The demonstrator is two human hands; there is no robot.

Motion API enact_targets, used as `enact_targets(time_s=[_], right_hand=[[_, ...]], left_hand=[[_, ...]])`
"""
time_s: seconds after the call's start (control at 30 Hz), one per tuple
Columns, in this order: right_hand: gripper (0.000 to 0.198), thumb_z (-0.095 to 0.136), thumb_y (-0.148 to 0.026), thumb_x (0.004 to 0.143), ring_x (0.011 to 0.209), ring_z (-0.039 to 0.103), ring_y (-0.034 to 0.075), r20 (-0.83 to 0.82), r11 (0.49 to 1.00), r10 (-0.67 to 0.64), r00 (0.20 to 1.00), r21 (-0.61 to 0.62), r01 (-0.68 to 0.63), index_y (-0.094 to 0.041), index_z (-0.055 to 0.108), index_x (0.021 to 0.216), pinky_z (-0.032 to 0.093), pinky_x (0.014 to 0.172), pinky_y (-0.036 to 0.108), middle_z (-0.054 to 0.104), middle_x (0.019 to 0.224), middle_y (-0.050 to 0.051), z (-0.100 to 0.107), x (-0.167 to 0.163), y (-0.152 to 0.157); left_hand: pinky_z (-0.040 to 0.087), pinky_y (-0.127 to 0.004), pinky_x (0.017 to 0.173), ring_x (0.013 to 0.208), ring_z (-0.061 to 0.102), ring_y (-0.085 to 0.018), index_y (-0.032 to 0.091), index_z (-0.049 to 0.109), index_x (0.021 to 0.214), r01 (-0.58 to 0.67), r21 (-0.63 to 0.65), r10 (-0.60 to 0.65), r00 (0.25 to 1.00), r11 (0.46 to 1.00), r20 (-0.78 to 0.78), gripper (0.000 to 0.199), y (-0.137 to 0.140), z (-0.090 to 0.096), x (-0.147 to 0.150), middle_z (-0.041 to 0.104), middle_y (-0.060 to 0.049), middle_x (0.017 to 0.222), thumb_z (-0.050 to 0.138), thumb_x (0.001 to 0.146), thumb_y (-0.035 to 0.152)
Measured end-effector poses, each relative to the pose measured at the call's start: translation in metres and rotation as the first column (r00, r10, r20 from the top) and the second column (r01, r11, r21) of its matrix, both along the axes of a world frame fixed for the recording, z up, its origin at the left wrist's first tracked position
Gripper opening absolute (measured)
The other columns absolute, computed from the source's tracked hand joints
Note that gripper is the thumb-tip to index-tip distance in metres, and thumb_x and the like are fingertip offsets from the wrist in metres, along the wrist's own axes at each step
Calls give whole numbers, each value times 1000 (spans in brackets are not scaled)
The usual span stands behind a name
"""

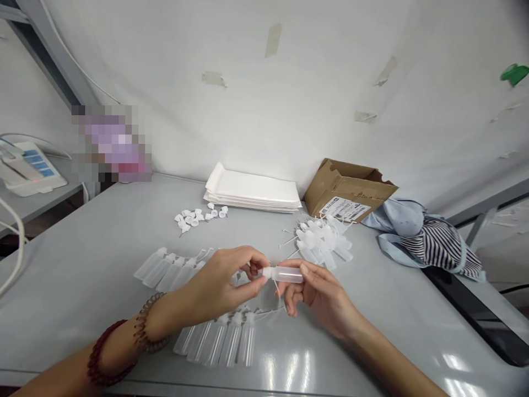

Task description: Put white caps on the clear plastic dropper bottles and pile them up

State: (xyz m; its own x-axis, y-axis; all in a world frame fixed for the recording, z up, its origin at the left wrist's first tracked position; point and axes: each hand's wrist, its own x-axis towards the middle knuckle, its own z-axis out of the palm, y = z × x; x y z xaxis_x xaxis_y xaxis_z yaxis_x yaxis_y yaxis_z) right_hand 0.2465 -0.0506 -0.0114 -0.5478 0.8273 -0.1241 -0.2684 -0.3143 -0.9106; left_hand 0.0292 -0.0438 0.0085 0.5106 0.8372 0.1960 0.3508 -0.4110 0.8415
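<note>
Between my two hands a small translucent plastic squeeze bottle (pixel 289 274) lies level above the table. My right hand (pixel 324 292) is closed on its body, the thumb along the side. At the neck end, the fingers of my left hand (pixel 231 278) pinch its white cap (pixel 267 273); the tip is hidden by these fingers. A thin strap hangs from the neck. Below my left hand, a row of similar bottles (pixel 217 339) lies side by side, and another row (pixel 161 267) lies to its left, partly covered by the hand and forearm.
Loose white caps with thin needle tips (pixel 192 218) lie at the back. On the right, more bottles (pixel 324 240) are heaped before an open cardboard box (pixel 351 190). White padded envelopes (pixel 254 190) are stacked by the wall. Striped cloth (pixel 438 245) and a black panel (pixel 475 314) occupy the right edge.
</note>
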Motion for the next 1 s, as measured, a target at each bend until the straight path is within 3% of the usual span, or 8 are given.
enact_targets(time_s=[0.23,0.37,0.5,0.63,0.73,0.83,0.93,1.0], right_hand=[[28,49,-39,93,54,49,8,211,980,-59,976,199,17,-17,58,108,43,57,25,59,74,0,-2,-4,-10],[29,50,-40,92,52,46,7,372,952,-110,922,307,-10,-16,58,106,39,52,22,53,66,-2,-1,-6,-15],[31,52,-44,90,44,35,5,273,991,-40,961,133,4,-14,60,93,39,42,18,44,60,-5,0,-7,-12],[32,53,-43,90,38,21,2,86,984,93,992,-161,-78,-15,55,74,35,33,15,40,55,-7,0,-4,-5],[33,54,-41,90,37,19,2,1,944,140,990,-302,-133,-15,53,71,33,31,13,39,53,-8,-1,-2,-2],[31,56,-42,89,36,20,1,-15,941,132,991,-312,-130,-14,57,76,34,32,13,41,54,-7,-2,-2,-3],[30,56,-42,89,36,22,1,-11,964,104,995,-243,-103,-13,61,82,36,33,13,44,56,-6,-1,-3,-4],[30,56,-41,89,37,23,1,-15,974,85,996,-208,-86,-12,63,85,37,34,13,45,56,-6,0,-4,-4]], left_hand=[[53,-25,72,73,62,-12,17,64,86,-29,-327,58,995,945,79,16,3,11,-1,66,0,82,60,83,32],[53,-25,69,71,62,-13,16,64,83,8,-353,23,996,936,83,16,2,12,-1,66,0,79,62,82,32],[52,-24,71,76,61,-12,16,64,88,77,-26,-74,993,997,90,7,1,2,-2,67,-2,83,60,83,18],[48,-23,70,82,58,-13,14,61,92,129,375,-160,986,918,53,16,1,-11,-3,64,-6,90,53,85,3],[47,-22,70,83,56,-12,15,60,91,136,451,-174,984,882,42,20,1,-13,-3,62,-7,93,50,85,-1],[49,-21,72,82,58,-11,17,62,92,136,333,-165,985,933,59,19,0,-6,-3,62,-5,96,53,85,3],[51,-23,81,90,59,-13,22,59,108,136,63,-142,985,989,93,28,-1,4,-3,62,-3,105,58,82,10],[51,-27,84,93,60,-14,23,57,114,97,-129,-82,990,987,115,33,-1,8,-3,62,-3,108,60,82,17]])
